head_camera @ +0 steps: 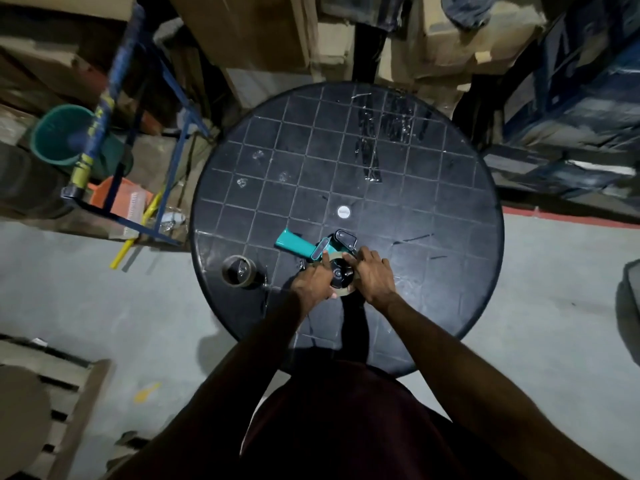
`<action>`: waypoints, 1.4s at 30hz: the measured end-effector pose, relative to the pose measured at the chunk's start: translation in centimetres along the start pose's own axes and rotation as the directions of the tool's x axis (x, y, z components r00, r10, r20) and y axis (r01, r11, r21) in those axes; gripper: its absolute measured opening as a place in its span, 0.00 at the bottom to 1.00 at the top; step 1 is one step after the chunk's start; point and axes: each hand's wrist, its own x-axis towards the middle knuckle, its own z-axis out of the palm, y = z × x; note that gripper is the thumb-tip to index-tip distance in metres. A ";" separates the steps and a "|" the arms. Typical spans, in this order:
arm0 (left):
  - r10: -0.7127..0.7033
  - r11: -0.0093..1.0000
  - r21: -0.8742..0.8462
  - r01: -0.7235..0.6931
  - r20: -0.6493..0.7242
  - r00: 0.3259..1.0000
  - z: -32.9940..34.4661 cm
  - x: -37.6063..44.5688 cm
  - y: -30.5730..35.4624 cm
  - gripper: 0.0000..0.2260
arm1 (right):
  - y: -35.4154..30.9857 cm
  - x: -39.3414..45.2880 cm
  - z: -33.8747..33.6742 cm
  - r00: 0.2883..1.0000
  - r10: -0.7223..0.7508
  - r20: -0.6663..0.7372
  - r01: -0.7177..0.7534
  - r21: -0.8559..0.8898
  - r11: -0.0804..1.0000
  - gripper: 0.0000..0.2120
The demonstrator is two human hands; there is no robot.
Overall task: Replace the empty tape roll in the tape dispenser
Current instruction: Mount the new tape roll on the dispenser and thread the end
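Observation:
A teal tape dispenser [298, 244] lies on its side on the round black table [433, 209], handle pointing left. A roll of tape [343, 292] sits around the dispenser's black hub [338, 274]. My left hand [313, 279] holds the roll's left edge, with a finger up against the teal frame. My right hand [372, 271] grips the roll's right edge, fingers curled over its top. A second roll [238, 270], brown and nearly bare, stands on the table to the left, apart from both hands.
A small white disc [343, 212] lies mid-table, and strips of clear tape [372, 140] are stuck to the far tiles. Cardboard boxes, a blue metal frame [152, 109] and a green basket [60, 135] crowd the floor behind and left.

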 end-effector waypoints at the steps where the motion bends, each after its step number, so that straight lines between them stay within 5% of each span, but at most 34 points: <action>1: 0.026 0.999 0.044 -0.025 -0.022 0.999 0.0 -0.2 0.1 0.38 | -0.1 -0.3 -0.1 1.000 -0.001 -0.012 0.001 0.026 1.000 0.29; 4: 0.034 0.997 0.064 -0.032 -0.025 0.999 0.0 -1.4 -0.6 0.15 | -0.2 -1.5 0.3 0.999 0.014 -0.039 -0.007 0.163 0.987 0.29; 6: 0.048 0.995 0.096 -0.042 -0.067 0.997 0.2 -1.6 -1.4 0.11 | -0.1 -2.1 1.0 0.999 0.025 -0.031 -0.017 0.234 0.972 0.29; 9: 0.050 0.994 0.096 -0.043 -0.077 0.996 0.3 -1.7 -1.8 0.16 | -0.3 -2.4 1.6 0.999 0.035 -0.022 -0.027 0.296 0.955 0.32; 14: 0.093 0.994 0.071 -0.088 -0.069 0.993 0.8 -0.3 -1.5 0.39 | -1.2 -1.7 1.7 0.995 0.090 -0.053 -0.061 0.400 0.914 0.29; 21: 0.108 0.960 0.264 -0.098 -0.027 0.994 0.9 1.1 -1.0 0.34 | -0.4 0.0 1.8 0.993 0.062 -0.100 -0.015 0.417 0.909 0.20; 26: 0.219 0.906 0.387 -0.170 -0.087 0.972 1.8 2.1 -1.7 0.29 | -0.8 0.2 2.0 0.996 0.085 -0.033 -0.063 0.429 0.901 0.27; 37: 0.287 0.834 0.486 -0.262 0.022 0.958 0.7 3.6 -1.6 0.29 | -3.6 -0.7 3.1 0.936 0.353 0.005 -0.313 0.471 0.824 0.19; 42: 0.257 0.914 0.314 -0.256 0.040 0.966 -1.6 2.8 -2.4 0.40 | -5.2 -2.2 2.7 0.888 0.459 0.015 -0.362 0.637 0.680 0.28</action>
